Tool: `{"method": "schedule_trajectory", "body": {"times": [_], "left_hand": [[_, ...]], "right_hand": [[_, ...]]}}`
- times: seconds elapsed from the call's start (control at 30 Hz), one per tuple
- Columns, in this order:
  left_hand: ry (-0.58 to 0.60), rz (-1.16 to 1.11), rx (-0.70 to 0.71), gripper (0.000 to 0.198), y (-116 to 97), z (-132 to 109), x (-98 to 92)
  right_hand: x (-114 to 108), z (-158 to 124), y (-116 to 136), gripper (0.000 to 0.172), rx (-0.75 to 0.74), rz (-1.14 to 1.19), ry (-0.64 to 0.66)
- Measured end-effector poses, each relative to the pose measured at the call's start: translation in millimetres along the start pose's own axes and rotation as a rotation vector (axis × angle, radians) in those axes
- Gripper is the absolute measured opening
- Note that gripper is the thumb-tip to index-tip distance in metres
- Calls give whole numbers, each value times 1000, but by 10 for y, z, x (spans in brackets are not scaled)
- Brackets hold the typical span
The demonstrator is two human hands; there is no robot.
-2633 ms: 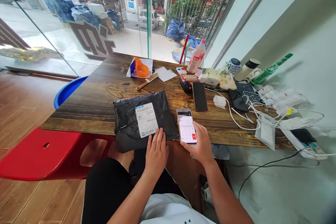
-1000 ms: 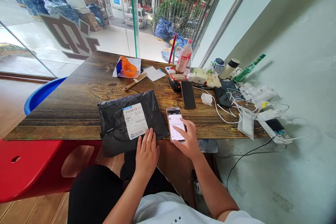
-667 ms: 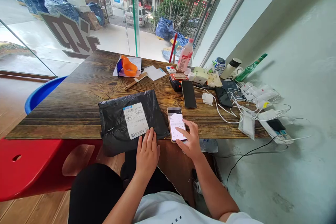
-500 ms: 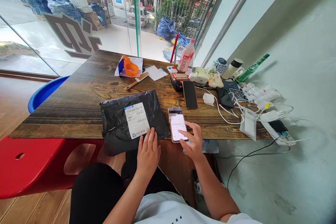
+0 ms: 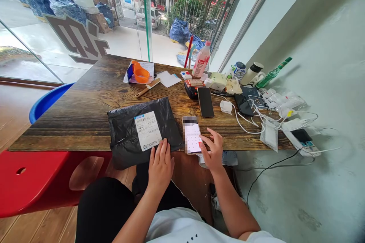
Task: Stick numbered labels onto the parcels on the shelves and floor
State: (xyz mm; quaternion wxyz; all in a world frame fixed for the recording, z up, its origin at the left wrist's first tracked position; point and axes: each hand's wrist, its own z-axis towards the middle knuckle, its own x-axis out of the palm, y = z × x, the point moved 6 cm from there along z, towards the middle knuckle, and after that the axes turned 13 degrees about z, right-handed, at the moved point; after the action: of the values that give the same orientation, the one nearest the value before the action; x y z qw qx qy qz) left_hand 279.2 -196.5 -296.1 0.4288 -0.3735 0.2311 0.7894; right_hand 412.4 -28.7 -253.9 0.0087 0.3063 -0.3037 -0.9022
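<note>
A black plastic mailing parcel (image 5: 122, 129) lies at the front edge of the wooden table, its near side jutting over the edge. On it is a white shipping label (image 5: 148, 131). My left hand (image 5: 161, 165) rests flat on the parcel's near right part, fingers stretched out, just below the label. To the right of the parcel lies a phone (image 5: 191, 136) with a lit screen showing a keypad. My right hand (image 5: 213, 150) is at the phone's right side, fingers apart and partly bent, the fingertips at the screen's edge; it holds nothing.
Behind the lit phone lies a dark-screened phone (image 5: 205, 102). A knife (image 5: 147, 88), an orange tape dispenser (image 5: 141, 73) and papers (image 5: 169, 79) lie farther back. A pink bottle (image 5: 201, 60) stands near the window. White cables (image 5: 242, 127) and a power strip (image 5: 303, 144) crowd the right end.
My right hand has drawn back slightly to the right, off the keypad's middle. A red spot now shows at the lower right of the screen. My left hand and the parcel stay put.
</note>
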Motion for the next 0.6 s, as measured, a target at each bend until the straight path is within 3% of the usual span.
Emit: {"method": "schedule_trajectory", "body": {"times": [0.4, 0.6], "left_hand": [[7, -9, 4, 51, -7, -4, 14], [12, -13, -1, 51, 2, -9, 20]], "right_hand": [[100, -4, 260, 34, -178, 111, 218], [4, -52, 250, 21, -234, 152, 105]]}}
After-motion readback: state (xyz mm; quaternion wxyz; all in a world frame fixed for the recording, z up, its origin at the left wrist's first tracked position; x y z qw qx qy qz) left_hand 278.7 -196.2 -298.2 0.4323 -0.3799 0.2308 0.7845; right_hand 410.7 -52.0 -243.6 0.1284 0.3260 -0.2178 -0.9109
